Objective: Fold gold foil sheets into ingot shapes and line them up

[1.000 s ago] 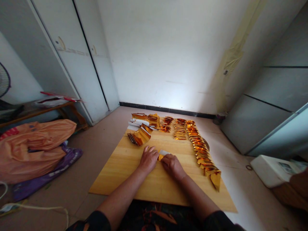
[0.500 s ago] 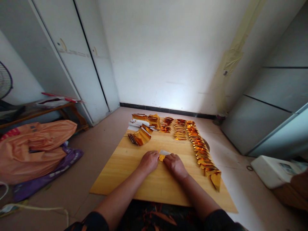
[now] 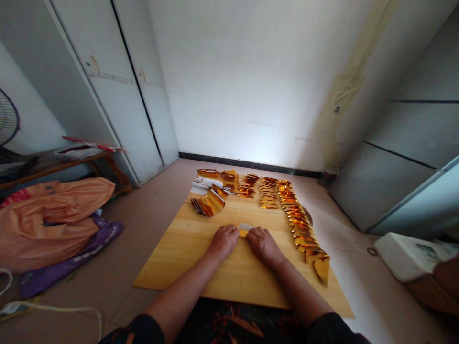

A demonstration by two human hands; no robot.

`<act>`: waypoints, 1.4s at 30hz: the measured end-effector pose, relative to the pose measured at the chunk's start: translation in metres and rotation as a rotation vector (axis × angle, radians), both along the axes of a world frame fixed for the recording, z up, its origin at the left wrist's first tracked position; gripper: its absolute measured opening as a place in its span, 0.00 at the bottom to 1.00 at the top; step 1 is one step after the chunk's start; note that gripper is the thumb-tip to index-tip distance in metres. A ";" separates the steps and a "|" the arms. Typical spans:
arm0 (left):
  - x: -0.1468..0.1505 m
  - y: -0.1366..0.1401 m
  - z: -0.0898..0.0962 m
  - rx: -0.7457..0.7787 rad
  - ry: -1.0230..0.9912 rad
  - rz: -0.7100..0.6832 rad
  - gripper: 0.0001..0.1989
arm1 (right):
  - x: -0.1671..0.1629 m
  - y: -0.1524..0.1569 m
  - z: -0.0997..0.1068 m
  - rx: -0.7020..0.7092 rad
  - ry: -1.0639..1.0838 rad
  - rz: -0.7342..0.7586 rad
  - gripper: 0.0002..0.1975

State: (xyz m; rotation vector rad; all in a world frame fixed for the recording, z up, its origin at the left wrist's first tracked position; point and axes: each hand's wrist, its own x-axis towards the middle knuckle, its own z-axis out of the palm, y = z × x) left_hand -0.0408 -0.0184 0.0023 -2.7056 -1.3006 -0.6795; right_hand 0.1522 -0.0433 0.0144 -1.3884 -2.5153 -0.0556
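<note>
A small sheet of gold foil paper (image 3: pixel 243 233), white on its other face, lies on the wooden board in front of me. Its near edge is turned over into a gold strip. My left hand (image 3: pixel 224 240) is closed on the sheet's left end. The right end is gripped by my right hand (image 3: pixel 264 244), its fingers curled over the paper. Both thumbs are hidden. Beyond my hands sits a curved stack of gold foil sheets (image 3: pixel 211 203). Along the right side runs a long row of folded gold foil pieces (image 3: pixel 298 224).
Shorter rows of folded foil (image 3: pixel 268 193) and a white roll (image 3: pixel 207 182) lie at the board's (image 3: pixel 179 260) far end. Orange and purple bags (image 3: pixel 60 224) are on the floor at left. A white box (image 3: pixel 405 255) stands at right, below a grey cabinet (image 3: pixel 390 153).
The gold strip along the sheet's near edge has become narrower, and more of the white face shows. Both hands have shifted slightly and keep hold of the paper.
</note>
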 end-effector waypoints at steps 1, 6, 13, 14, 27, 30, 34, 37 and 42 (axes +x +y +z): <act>0.000 0.000 0.000 0.001 -0.010 -0.005 0.08 | 0.003 0.000 0.000 -0.007 0.027 -0.009 0.09; -0.003 -0.001 0.002 -0.009 -0.040 -0.043 0.09 | 0.015 0.008 -0.002 -0.062 0.253 -0.051 0.09; -0.012 -0.005 0.005 -0.043 0.006 -0.093 0.11 | 0.011 0.012 -0.003 -0.094 0.257 -0.133 0.09; -0.013 -0.006 0.005 -0.045 0.026 -0.102 0.12 | 0.010 0.012 -0.002 -0.095 0.246 -0.147 0.09; -0.016 -0.007 0.009 -0.069 0.133 -0.113 0.11 | -0.007 0.023 0.002 -0.106 0.003 -0.311 0.10; -0.015 -0.007 0.009 -0.067 0.137 -0.110 0.10 | -0.008 0.025 0.000 -0.109 -0.014 -0.319 0.08; -0.012 -0.009 0.010 -0.074 0.161 -0.096 0.10 | -0.010 0.024 0.002 -0.114 -0.026 -0.334 0.07; -0.009 -0.012 0.014 -0.090 0.197 -0.074 0.11 | -0.012 0.023 0.005 -0.133 -0.040 -0.349 0.07; -0.006 -0.020 0.019 -0.108 0.187 -0.044 0.20 | -0.013 0.024 0.006 -0.140 -0.041 -0.355 0.07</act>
